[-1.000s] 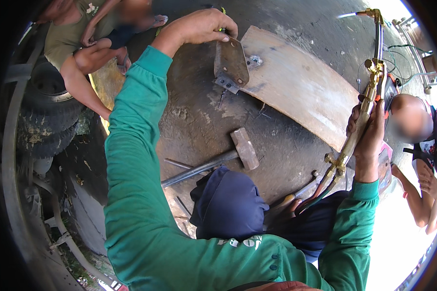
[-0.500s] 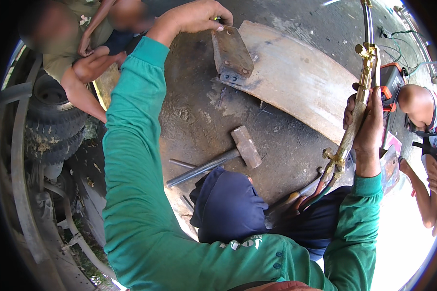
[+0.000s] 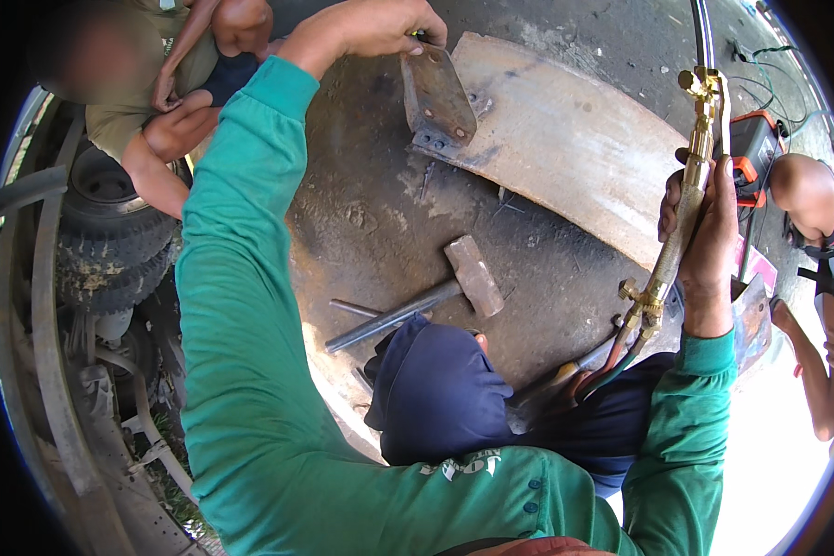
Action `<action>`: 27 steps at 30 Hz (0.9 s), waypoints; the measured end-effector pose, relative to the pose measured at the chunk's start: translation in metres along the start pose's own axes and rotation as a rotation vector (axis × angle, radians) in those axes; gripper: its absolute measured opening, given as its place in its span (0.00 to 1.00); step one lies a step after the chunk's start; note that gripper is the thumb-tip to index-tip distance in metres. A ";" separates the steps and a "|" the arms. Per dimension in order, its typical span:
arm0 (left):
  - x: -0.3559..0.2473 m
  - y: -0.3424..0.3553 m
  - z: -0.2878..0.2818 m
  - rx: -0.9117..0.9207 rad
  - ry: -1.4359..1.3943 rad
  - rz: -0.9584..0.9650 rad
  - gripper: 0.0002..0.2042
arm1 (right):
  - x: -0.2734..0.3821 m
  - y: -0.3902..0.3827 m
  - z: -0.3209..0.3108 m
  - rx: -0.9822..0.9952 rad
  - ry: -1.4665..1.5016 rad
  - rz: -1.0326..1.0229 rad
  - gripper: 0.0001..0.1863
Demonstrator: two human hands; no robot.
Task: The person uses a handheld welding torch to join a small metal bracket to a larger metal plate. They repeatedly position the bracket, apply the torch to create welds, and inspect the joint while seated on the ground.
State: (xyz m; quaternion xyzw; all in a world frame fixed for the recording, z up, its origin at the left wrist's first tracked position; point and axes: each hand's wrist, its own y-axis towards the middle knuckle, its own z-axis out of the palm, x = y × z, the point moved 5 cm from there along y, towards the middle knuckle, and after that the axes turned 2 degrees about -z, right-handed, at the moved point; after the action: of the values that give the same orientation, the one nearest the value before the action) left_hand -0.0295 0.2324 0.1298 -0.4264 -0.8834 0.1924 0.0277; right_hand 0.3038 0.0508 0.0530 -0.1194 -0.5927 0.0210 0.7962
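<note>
My right hand (image 3: 709, 218) is wrapped round the handle of a brass cutting torch (image 3: 681, 236), which points away from me. A red and a green hose run from its near end toward my lap. At the far end of my stretched left arm, my left hand (image 3: 380, 28) is closed at the upper edge of a rusty metal bracket (image 3: 440, 97). A speck of yellow-green shows between its fingers, too small to name. The bracket stands tilted at the left end of a long curved steel plate (image 3: 565, 139) on the ground.
A sledgehammer (image 3: 474, 276) and a thin metal rod (image 3: 354, 308) lie in front of my knee. Tyres (image 3: 102, 222) and a vehicle frame (image 3: 42, 324) line the left. One person (image 3: 157, 139) crouches far left, others at right near an orange-and-black machine (image 3: 753, 153).
The view has shifted slightly. Both hands keep their holds, on the bracket and on the torch; bracket, plate and hammer lie as before.
</note>
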 end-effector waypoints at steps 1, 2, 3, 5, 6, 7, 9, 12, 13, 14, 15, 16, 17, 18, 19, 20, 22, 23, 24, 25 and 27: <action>-0.001 0.000 0.000 0.004 -0.006 -0.015 0.09 | -0.001 0.000 0.000 0.004 0.002 0.004 0.31; 0.000 -0.001 0.001 0.009 -0.024 -0.017 0.09 | -0.001 0.001 0.000 0.011 0.004 0.008 0.31; 0.001 -0.003 0.002 0.014 -0.041 -0.018 0.09 | -0.001 0.001 0.001 0.017 0.005 0.011 0.31; 0.002 -0.005 0.003 0.012 -0.062 -0.023 0.08 | -0.002 0.002 0.000 0.002 0.008 0.014 0.31; 0.001 -0.007 0.003 0.004 -0.065 -0.025 0.08 | -0.002 0.002 0.000 -0.006 0.009 0.015 0.31; 0.000 -0.008 0.003 -0.003 -0.068 -0.027 0.08 | -0.003 0.002 0.000 -0.005 0.011 0.017 0.31; -0.003 -0.009 0.004 0.001 -0.058 -0.046 0.08 | -0.003 0.002 0.001 0.000 0.015 0.018 0.31; 0.000 -0.011 0.008 -0.031 -0.065 -0.028 0.08 | -0.003 0.002 0.002 -0.005 0.014 0.021 0.31; 0.002 -0.012 0.010 -0.048 -0.071 -0.014 0.08 | -0.003 0.002 0.002 0.000 0.012 0.020 0.31; 0.002 -0.013 0.010 -0.051 -0.080 -0.022 0.08 | -0.004 0.003 0.001 0.003 0.008 0.019 0.31; 0.003 -0.013 0.011 -0.054 -0.089 -0.030 0.08 | -0.004 0.003 0.001 0.007 0.005 0.018 0.31; 0.004 -0.014 0.012 -0.057 -0.099 -0.038 0.08 | -0.005 0.003 0.000 0.005 0.012 0.021 0.31; 0.003 -0.014 0.011 -0.063 -0.096 -0.025 0.09 | -0.005 0.003 0.000 0.004 0.018 0.023 0.31; 0.002 -0.014 0.009 -0.068 -0.093 -0.013 0.09 | -0.005 0.003 -0.001 0.003 0.025 0.025 0.31; 0.001 -0.013 0.008 -0.073 -0.091 -0.001 0.09 | -0.005 0.003 -0.002 0.003 0.022 0.024 0.31; 0.001 -0.014 0.008 -0.072 -0.093 -0.009 0.09 | -0.005 0.003 -0.002 0.006 0.020 0.023 0.31; 0.000 -0.015 0.007 -0.069 -0.099 -0.023 0.09 | -0.005 0.003 -0.002 0.005 0.017 0.022 0.31; 0.000 -0.014 0.008 -0.080 -0.103 -0.011 0.09 | -0.005 0.002 -0.001 0.001 0.015 0.021 0.31; 0.001 -0.014 0.008 -0.091 -0.107 0.001 0.09 | -0.005 0.002 -0.001 -0.004 0.013 0.020 0.31; 0.001 -0.013 0.009 -0.102 -0.112 0.014 0.09 | -0.005 0.002 -0.001 -0.004 0.016 0.022 0.31; 0.004 -0.012 0.010 -0.084 -0.109 0.021 0.09 | -0.006 0.003 0.000 0.004 0.026 0.032 0.30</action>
State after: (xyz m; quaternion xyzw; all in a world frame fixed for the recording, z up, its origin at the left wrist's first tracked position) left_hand -0.0434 0.2254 0.1241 -0.4251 -0.8864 0.1787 -0.0405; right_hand 0.3028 0.0527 0.0469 -0.1272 -0.5802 0.0333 0.8038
